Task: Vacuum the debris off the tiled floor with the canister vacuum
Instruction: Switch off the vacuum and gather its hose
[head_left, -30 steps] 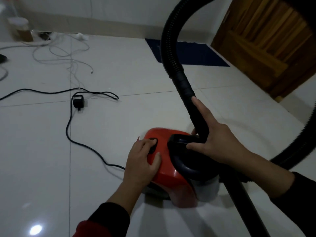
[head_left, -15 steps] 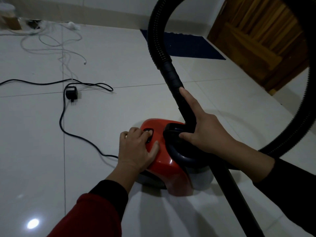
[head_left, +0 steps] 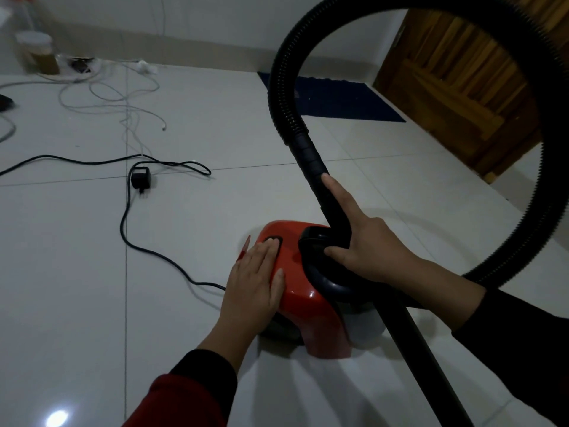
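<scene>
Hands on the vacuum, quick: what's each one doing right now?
Left hand: open, fingers straight, lying flat on the red vacuum body at its black button.
Right hand: holds the black hose tube, index finger extended along it.

one vacuum (head_left: 311,291), two hands (head_left: 255,285)

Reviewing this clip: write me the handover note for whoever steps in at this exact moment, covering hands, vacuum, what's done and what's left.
Left hand: fingers straight, flat on the red canister vacuum, fingertips at the dark button on top.
Right hand: curled around the black wand where it crosses the canister's handle, index finger stretched along it.
The hose loops overhead to the right. The power cord trails left across the tiled floor; its plug lies loose on the floor.
Done: vacuum in position, wand in hand.
Left: plug in, switch on, vacuum the floor. No nozzle in view.
</scene>
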`<action>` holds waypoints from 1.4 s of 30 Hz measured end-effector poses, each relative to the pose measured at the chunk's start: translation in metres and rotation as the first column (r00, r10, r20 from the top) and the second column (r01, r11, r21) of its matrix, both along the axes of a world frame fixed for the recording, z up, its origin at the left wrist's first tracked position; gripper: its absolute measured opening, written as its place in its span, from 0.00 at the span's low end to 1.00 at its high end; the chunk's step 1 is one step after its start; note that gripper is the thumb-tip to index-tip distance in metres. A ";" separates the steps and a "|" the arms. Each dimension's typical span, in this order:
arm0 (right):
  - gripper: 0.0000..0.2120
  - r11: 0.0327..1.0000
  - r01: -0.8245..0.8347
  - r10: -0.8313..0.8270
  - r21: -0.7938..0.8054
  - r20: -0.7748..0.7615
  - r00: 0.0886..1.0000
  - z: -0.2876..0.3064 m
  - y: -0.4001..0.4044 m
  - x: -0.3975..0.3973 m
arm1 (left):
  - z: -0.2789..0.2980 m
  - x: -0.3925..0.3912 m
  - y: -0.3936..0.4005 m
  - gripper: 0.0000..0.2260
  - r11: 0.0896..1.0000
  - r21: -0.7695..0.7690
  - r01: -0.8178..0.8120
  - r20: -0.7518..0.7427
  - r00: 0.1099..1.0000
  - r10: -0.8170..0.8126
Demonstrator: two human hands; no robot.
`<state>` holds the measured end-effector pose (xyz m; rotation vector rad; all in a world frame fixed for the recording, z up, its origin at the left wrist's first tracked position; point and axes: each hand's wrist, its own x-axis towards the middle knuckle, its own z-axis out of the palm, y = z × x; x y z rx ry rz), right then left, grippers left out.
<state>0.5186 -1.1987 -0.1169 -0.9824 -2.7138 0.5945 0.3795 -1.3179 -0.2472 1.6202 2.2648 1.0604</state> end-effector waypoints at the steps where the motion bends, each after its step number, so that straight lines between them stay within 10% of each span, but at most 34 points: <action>1: 0.54 1.000 -0.008 0.008 -0.021 0.003 1.000 0.002 0.001 0.001 | 0.000 0.001 0.001 0.28 1.000 0.006 -0.001 0.004 1.000 0.001; 16: 0.54 0.994 -0.055 0.054 -0.094 -0.010 0.998 0.015 0.024 0.031 | 0.058 0.063 0.045 0.26 0.988 -0.015 -0.151 0.495 0.858 0.139; 28: 0.54 0.957 -0.127 0.086 -0.260 -0.164 0.983 0.011 0.063 0.048 | 0.072 0.082 0.085 0.22 0.954 0.102 -0.283 0.990 0.119 -0.071; 42: 0.51 0.908 -0.108 0.040 -0.405 -0.174 0.984 0.023 0.107 0.023 | 0.099 0.056 0.148 0.19 0.961 0.010 -0.278 1.000 0.028 -0.002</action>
